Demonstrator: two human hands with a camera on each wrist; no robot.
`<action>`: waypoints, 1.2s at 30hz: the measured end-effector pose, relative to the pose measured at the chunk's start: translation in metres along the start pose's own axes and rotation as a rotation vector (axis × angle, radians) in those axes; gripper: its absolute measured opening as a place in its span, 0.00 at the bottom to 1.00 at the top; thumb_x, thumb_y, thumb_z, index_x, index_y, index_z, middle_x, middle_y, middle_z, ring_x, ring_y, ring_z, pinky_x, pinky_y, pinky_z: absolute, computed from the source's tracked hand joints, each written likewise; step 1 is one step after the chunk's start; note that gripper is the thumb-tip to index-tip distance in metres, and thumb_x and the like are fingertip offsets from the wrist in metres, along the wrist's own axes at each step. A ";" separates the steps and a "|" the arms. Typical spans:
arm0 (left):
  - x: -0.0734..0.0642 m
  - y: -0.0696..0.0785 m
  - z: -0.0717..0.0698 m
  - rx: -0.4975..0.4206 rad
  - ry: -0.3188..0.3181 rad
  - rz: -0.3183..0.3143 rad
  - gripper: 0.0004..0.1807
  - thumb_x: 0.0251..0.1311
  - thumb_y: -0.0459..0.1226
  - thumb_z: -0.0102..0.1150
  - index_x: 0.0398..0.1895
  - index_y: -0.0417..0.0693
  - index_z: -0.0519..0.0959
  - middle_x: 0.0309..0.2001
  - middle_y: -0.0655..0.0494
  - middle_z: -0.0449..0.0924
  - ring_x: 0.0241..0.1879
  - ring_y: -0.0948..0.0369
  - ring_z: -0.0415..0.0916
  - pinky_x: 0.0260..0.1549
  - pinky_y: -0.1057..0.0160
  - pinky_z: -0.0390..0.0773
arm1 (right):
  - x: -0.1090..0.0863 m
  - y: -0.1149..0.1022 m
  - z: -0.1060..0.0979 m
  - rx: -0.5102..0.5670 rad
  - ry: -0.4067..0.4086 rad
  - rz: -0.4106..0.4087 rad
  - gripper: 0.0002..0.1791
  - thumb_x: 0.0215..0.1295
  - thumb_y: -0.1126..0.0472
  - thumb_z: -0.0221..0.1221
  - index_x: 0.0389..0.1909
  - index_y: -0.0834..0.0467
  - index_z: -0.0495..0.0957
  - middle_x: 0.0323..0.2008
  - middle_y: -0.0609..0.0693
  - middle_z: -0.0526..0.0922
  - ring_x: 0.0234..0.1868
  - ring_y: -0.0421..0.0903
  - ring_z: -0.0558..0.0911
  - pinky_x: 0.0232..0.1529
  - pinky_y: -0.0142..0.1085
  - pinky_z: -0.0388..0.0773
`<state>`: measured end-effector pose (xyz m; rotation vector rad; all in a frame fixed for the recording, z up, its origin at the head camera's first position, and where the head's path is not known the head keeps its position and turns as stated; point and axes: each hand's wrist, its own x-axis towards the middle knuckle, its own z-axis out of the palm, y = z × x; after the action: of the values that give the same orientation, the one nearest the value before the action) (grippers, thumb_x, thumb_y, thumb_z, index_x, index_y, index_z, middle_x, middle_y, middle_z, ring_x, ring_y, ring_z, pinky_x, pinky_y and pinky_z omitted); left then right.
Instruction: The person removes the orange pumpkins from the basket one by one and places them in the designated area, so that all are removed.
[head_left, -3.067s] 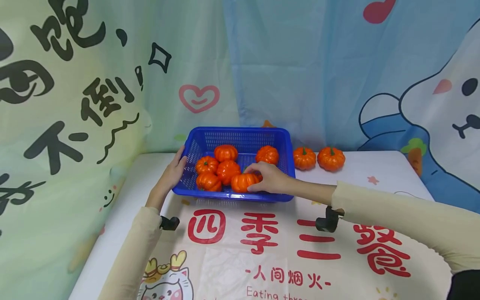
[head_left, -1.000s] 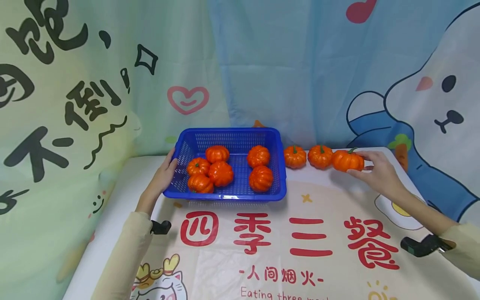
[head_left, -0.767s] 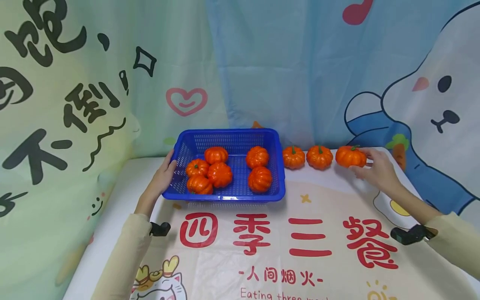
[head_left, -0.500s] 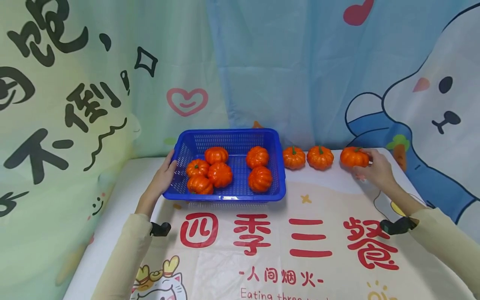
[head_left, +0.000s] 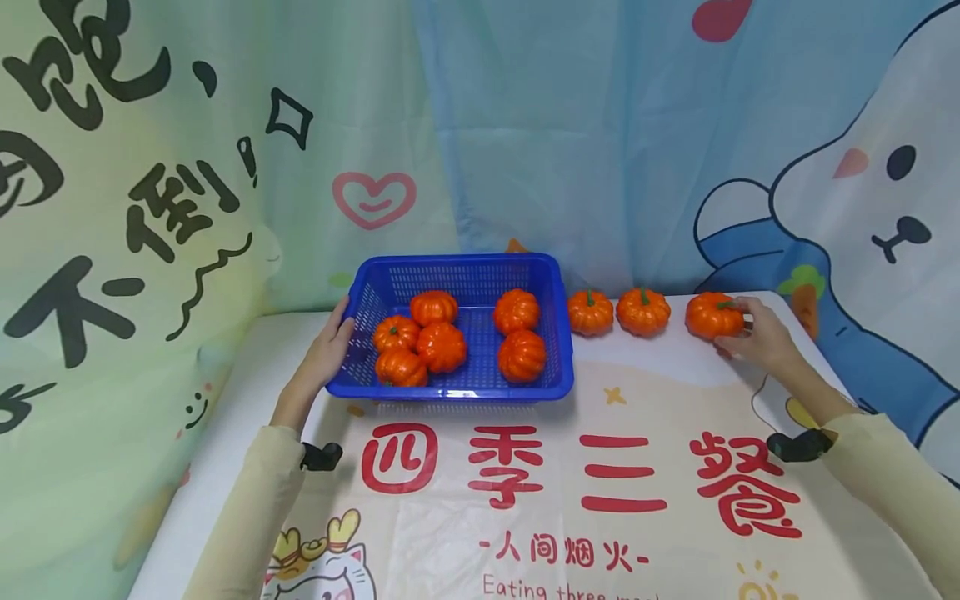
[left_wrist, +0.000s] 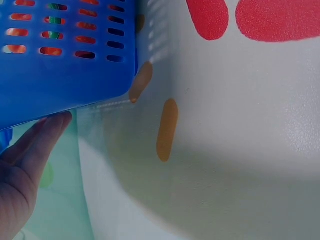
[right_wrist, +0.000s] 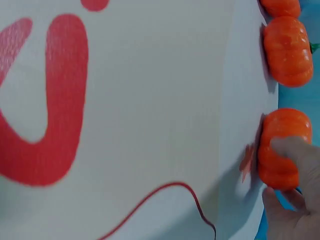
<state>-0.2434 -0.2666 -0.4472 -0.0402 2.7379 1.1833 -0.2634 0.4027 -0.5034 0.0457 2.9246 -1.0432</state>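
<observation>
A blue perforated basket (head_left: 450, 395) stands at the back of the table with several small orange pumpkins (head_left: 441, 347) inside. My left hand (head_left: 327, 350) rests along the basket's left side; in the left wrist view its fingers (left_wrist: 47, 137) lie fairly straight against the blue wall. To the right of the basket, two pumpkins with green stems (head_left: 642, 312) sit side by side on the table. Beyond them, my right hand (head_left: 765, 337) grips another pumpkin (head_left: 711, 315) on the table from its right side. In the right wrist view, the thumb and fingers are around this pumpkin (right_wrist: 282, 167).
A white table (head_left: 300, 333) carries a beige printed cloth (head_left: 562, 467) with red lettering. Directly behind the basket hangs a blue-green printed curtain (head_left: 525, 150). Dark cameras (head_left: 801, 446) are strapped to both wrists.
My right hand has taken one pumpkin out of the basket to the right end of the row, then shifted it slightly rightward, widening the gap. My left hand has stayed at the basket.
</observation>
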 end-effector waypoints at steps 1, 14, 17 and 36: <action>0.000 0.000 0.000 0.001 0.001 -0.001 0.33 0.75 0.52 0.25 0.79 0.59 0.36 0.78 0.42 0.42 0.73 0.34 0.48 0.69 0.32 0.49 | 0.000 0.001 -0.001 0.016 -0.011 0.009 0.44 0.63 0.66 0.62 0.71 0.71 0.46 0.65 0.78 0.55 0.62 0.75 0.61 0.58 0.66 0.66; 0.002 0.000 -0.001 -0.011 0.011 0.025 0.33 0.76 0.52 0.26 0.79 0.57 0.37 0.78 0.42 0.43 0.73 0.35 0.49 0.70 0.34 0.48 | 0.024 0.052 0.007 0.032 -0.026 0.051 0.56 0.59 0.33 0.57 0.75 0.61 0.43 0.70 0.74 0.52 0.65 0.73 0.60 0.59 0.64 0.65; 0.002 -0.001 0.000 -0.009 0.007 0.019 0.32 0.76 0.51 0.26 0.79 0.58 0.37 0.78 0.41 0.43 0.73 0.35 0.49 0.70 0.34 0.48 | 0.014 0.029 -0.008 0.018 -0.109 0.079 0.54 0.62 0.35 0.57 0.74 0.64 0.43 0.70 0.75 0.50 0.65 0.74 0.59 0.58 0.66 0.65; 0.001 -0.001 -0.001 0.004 0.009 0.021 0.33 0.76 0.52 0.25 0.79 0.57 0.37 0.77 0.40 0.44 0.72 0.34 0.51 0.69 0.33 0.50 | -0.088 -0.148 -0.018 0.137 -0.080 -0.091 0.37 0.69 0.49 0.55 0.73 0.59 0.55 0.69 0.68 0.62 0.66 0.69 0.64 0.55 0.63 0.71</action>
<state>-0.2448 -0.2680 -0.4469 -0.0163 2.7548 1.1865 -0.1814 0.2986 -0.3921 -0.1240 2.8033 -1.2276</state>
